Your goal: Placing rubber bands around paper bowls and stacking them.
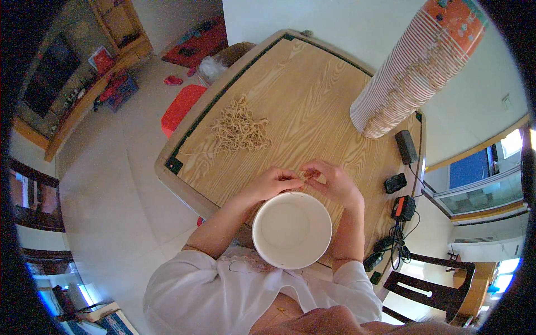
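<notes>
A white paper bucket [291,230] stands upright against my body at the table's near edge, its open mouth facing up. At its far rim my left hand [274,183] and my right hand [330,181] meet with closed fingertips. A short tan bit of twine [305,178] shows between them; most of it is hidden by the fingers. Farther left on the table lies a tangled heap of loose tan twine [241,128]. A tall stack of nested paper buckets [410,72] rises at the far right, with twine running along its side.
The wood-grain table [301,106] has a raised rim. Along its right side sit a black adapter [406,147], a small black device [395,182], a black-and-orange charger [403,208] and coiled cables [398,243]. Beyond the left edge is a red stool [181,109]; a dark chair [430,287] stands right.
</notes>
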Available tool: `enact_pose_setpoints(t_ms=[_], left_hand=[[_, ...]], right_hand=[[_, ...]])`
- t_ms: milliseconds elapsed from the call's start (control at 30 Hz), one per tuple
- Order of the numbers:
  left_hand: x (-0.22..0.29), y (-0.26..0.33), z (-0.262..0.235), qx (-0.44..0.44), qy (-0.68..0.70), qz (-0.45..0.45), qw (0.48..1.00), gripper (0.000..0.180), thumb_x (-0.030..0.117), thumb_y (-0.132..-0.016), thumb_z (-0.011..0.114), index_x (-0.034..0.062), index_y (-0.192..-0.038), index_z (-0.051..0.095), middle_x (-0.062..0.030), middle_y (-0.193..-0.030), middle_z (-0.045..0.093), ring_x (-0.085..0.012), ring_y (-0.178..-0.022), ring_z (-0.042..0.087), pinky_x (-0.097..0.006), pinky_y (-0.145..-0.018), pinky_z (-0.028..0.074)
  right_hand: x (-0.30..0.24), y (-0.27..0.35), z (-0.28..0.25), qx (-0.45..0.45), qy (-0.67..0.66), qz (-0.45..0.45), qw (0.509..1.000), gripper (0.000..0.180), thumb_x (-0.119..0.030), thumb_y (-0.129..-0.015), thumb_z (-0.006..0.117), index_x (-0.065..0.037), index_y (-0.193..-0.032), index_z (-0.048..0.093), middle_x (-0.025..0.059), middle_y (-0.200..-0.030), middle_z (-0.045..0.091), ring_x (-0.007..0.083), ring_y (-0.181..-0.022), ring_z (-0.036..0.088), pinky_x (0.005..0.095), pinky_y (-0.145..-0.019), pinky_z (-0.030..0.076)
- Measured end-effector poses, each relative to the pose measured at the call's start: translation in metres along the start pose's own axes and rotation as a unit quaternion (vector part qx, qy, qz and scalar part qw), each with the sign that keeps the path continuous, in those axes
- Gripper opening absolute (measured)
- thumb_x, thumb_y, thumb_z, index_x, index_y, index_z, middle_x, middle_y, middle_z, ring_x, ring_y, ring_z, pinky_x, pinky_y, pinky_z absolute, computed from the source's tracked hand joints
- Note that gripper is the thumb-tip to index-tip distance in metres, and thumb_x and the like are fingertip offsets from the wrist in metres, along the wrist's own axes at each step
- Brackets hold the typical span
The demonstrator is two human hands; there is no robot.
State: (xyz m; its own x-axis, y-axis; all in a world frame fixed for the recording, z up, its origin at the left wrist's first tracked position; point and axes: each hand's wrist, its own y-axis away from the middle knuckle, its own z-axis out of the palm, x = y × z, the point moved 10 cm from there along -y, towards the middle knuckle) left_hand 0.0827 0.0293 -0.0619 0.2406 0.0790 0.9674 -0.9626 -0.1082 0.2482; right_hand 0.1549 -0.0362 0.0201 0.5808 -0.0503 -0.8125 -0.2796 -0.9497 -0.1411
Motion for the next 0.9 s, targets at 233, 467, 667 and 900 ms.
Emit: enact_pose_setpoints(t_ms=[233, 467, 667, 900], left_hand=[[-0.003, 0.002, 0.001, -0.006, 0.046, 0.007, 0.999, 0.023, 0.026, -0.086, 0.062, 0.0034, -0.09, 0.067, -0.0006, -0.078, 0.064, -0.0068, -0.07, 0.056, -0.022, -0.062, 0.044], [-0.002, 0.0, -0.001, 0.027, 0.032, -0.015, 0.999, 0.024, 0.027, -0.086, 0.062, 0.0037, -0.088, 0.068, 0.0007, -0.072, 0.062, -0.006, -0.064, 0.053, -0.022, -0.057, 0.042], [-0.004, -0.002, 0.001, 0.02, 0.019, -0.009, 1.0, 0.024, 0.029, -0.085, 0.064, 0.0057, -0.09, 0.068, 0.0009, -0.073, 0.062, -0.0065, -0.064, 0.054, -0.022, -0.056, 0.041], [0.008, 0.002, 0.003, 0.008, 0.037, 0.012, 0.999, 0.023, 0.027, -0.086, 0.063, 0.004, -0.087, 0.066, 0.0011, -0.071, 0.061, -0.0055, -0.063, 0.053, -0.022, -0.056, 0.042]], right_hand=[[0.005, 0.006, -0.016, 0.001, 0.012, 0.029, 1.0, 0.014, 0.001, -0.076, 0.066, -0.001, -0.09, 0.063, 0.0091, -0.087, 0.063, 0.0202, -0.077, 0.063, 0.0285, -0.066, 0.05], [-0.012, 0.004, -0.015, 0.041, -0.015, -0.024, 0.999, 0.013, -0.001, -0.076, 0.067, -0.001, -0.089, 0.063, 0.0088, -0.086, 0.063, 0.0194, -0.075, 0.062, 0.0276, -0.065, 0.05], [-0.012, 0.003, -0.016, 0.022, 0.035, -0.018, 0.999, 0.011, -0.002, -0.077, 0.066, -0.003, -0.088, 0.064, 0.0072, -0.079, 0.062, 0.0187, -0.071, 0.062, 0.0276, -0.059, 0.048], [-0.013, 0.008, -0.029, 0.043, 0.043, -0.016, 0.998, 0.008, -0.004, -0.079, 0.064, -0.001, -0.086, 0.063, 0.008, -0.077, 0.061, 0.0197, -0.067, 0.06, 0.0296, -0.058, 0.047]])
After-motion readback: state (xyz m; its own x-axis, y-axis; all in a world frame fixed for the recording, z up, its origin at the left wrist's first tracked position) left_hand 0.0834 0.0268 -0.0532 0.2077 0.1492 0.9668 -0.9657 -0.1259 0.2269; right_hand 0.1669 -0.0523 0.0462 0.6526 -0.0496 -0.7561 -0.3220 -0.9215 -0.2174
